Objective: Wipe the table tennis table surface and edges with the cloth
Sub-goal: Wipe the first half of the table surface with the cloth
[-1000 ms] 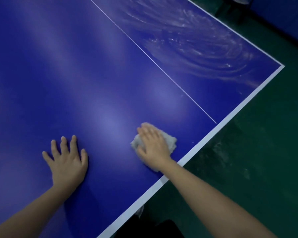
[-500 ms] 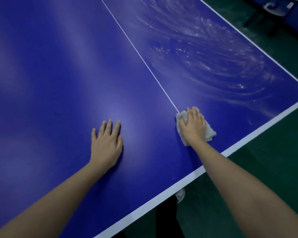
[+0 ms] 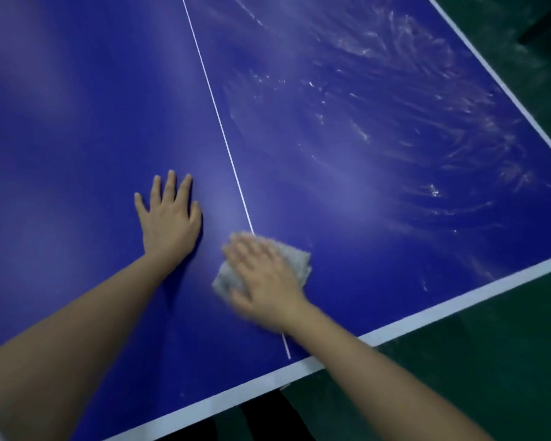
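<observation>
Finding 1. The table [image 3: 77,122] is a blue table tennis top, seen from above at its near end. A thin white centre line [image 3: 217,113] runs up the surface, and a white edge band [image 3: 458,310] borders the near side and the right side.

Finding 2. The cloth [image 3: 296,259], pale and crumpled, lies flat on the table across the centre line, which disappears beneath it. It sits near the near edge band but does not touch it.

Finding 3. The right grip [image 3: 264,278], a bare hand, lies palm down on top of the cloth with fingers straight and close together, pressing it to the surface. This hand is blurred, so finer detail of the fingertips cannot be told. Cloth shows beyond the hand on both its left and right sides.

Finding 4. The left grip [image 3: 169,218], also bare, lies palm down on the bare surface just left of the centre line and beside the cloth, apart from it. Its fingers are spread and straight, and it holds nothing.

Finding 5. Whitish swirled smears [image 3: 411,122] cover the half right of the centre line. The left half appears uniform blue.

Finding 6. A dark green floor [image 3: 490,377] shows beyond the edge band
</observation>
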